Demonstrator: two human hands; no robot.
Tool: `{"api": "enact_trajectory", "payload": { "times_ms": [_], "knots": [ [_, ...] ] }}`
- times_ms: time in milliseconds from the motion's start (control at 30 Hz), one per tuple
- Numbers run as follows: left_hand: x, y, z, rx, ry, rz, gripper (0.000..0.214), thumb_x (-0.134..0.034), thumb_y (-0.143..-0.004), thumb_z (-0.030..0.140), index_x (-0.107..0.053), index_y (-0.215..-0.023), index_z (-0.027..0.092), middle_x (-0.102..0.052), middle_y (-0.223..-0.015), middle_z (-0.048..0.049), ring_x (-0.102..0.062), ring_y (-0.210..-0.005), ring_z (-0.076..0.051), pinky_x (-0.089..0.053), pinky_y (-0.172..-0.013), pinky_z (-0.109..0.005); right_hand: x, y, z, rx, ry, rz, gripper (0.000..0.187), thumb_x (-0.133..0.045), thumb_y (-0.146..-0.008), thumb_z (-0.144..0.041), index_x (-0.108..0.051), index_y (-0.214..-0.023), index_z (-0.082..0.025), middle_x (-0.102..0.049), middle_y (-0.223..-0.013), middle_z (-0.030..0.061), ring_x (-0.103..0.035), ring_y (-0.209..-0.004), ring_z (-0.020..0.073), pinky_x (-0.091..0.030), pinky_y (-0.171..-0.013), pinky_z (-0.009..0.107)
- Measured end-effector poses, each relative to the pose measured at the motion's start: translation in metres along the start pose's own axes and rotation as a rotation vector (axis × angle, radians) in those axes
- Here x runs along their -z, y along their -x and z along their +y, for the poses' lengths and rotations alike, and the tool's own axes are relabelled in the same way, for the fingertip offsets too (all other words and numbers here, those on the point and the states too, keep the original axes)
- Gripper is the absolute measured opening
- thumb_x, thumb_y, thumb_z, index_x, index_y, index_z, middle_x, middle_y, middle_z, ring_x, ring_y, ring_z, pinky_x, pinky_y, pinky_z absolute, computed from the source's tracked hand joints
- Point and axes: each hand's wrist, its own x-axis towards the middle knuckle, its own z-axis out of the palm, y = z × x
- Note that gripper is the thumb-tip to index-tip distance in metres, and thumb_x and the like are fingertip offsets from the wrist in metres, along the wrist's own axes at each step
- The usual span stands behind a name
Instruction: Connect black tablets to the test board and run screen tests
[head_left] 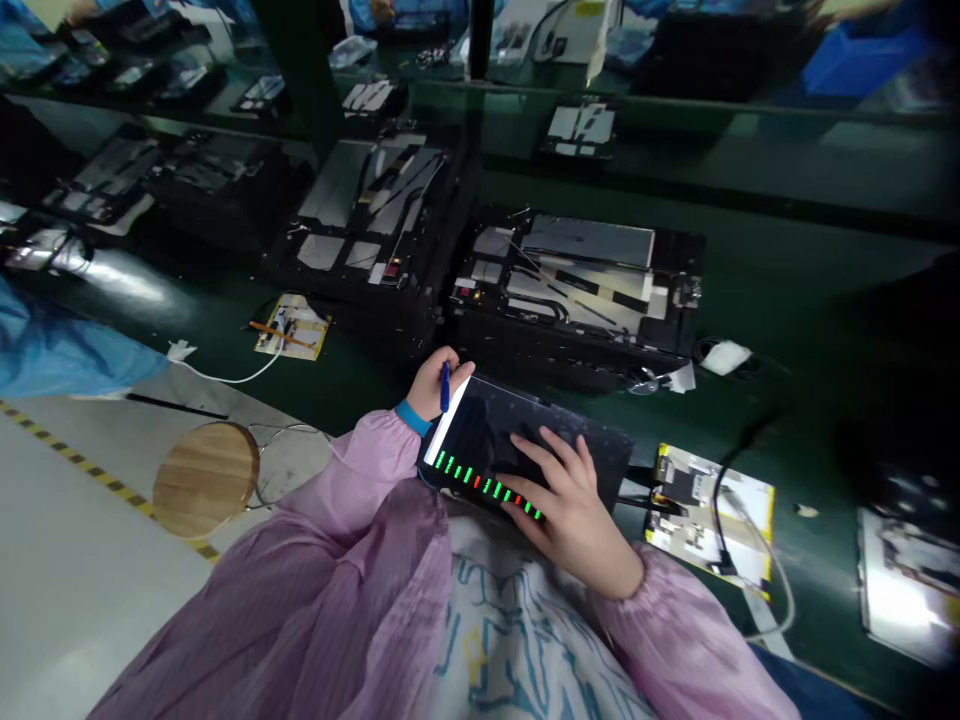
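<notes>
A dark tablet-like display panel (501, 412) lies in front of my body, lit with a white strip at its left end and a row of green and red marks along its near edge. My left hand (430, 384) is closed round a blue pen (445, 390) at the panel's far left corner, its thumb against the panel's edge. Spread over the right part of the screen is my right hand (568, 498), fingers apart and holding nothing. Dark leads run from the panel's right side to a white circuit unit with yellow edges (759, 500).
Two tall stacks of dark device panels (577, 355) (360, 215) stand just beyond the display. Another yellow-edged board (304, 335) with a white cable lies left. A bare metal-backed panel (900, 590) sits far right. A round wooden stool (204, 480) stands on the floor; a blue sleeve (67, 340) shows left.
</notes>
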Motion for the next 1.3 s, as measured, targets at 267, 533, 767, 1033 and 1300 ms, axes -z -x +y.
{"api": "enact_trajectory", "payload": {
  "times_ms": [267,533,767,1033,1300],
  "knots": [
    [-0.001,0.001,-0.003,-0.001,0.012,-0.003,0.039,-0.058,-0.080,0.047,-0.036,-0.063,0.020,-0.032,-0.059,0.0057,-0.033,-0.057,-0.010,-0.032,-0.059,-0.027,-0.013,-0.010,-0.010,0.064,0.037,-0.097,0.032,-0.057,-0.086,-0.033,-0.064,-0.117,-0.028,-0.047,-0.140,0.0087,-0.030,-0.135,0.0346,-0.021,-0.108,0.066],
    [-0.001,0.003,-0.005,0.008,0.029,-0.022,0.039,-0.056,-0.082,0.048,-0.036,-0.065,0.019,-0.033,-0.060,0.0056,-0.033,-0.057,-0.010,-0.032,-0.059,-0.027,-0.005,-0.025,-0.002,0.055,0.052,-0.099,0.038,-0.055,-0.087,-0.037,-0.059,-0.122,-0.025,-0.047,-0.141,0.0097,-0.027,-0.138,0.0343,-0.019,-0.109,0.065],
    [0.001,0.005,0.001,0.002,0.034,0.023,0.041,-0.048,-0.086,0.053,-0.039,-0.066,0.019,-0.037,-0.062,0.0039,-0.039,-0.061,-0.011,-0.036,-0.063,-0.027,-0.005,-0.072,0.021,-0.101,0.118,-0.086,0.042,-0.048,-0.091,-0.034,-0.053,-0.127,-0.013,-0.054,-0.131,0.0140,-0.043,-0.125,0.0310,-0.030,-0.107,0.054],
    [0.004,0.005,0.001,-0.014,0.071,0.066,0.045,-0.042,-0.085,0.061,-0.042,-0.070,0.019,-0.040,-0.067,0.0024,-0.042,-0.066,-0.013,-0.038,-0.067,-0.028,-0.024,-0.143,0.023,-0.183,0.041,-0.130,0.020,-0.049,-0.087,-0.019,-0.068,-0.093,-0.014,-0.068,-0.093,0.0111,-0.058,-0.091,0.0248,-0.044,-0.086,0.038],
    [0.005,0.006,0.004,0.019,0.088,0.047,0.046,-0.043,-0.084,0.063,-0.042,-0.069,0.019,-0.040,-0.065,0.0029,-0.040,-0.065,-0.012,-0.037,-0.066,-0.027,-0.011,-0.112,0.015,-0.094,-0.145,0.000,0.012,-0.053,-0.083,-0.015,-0.063,-0.078,-0.021,-0.067,-0.091,0.0048,-0.056,-0.092,0.0220,-0.042,-0.085,0.039]
  ]
}}
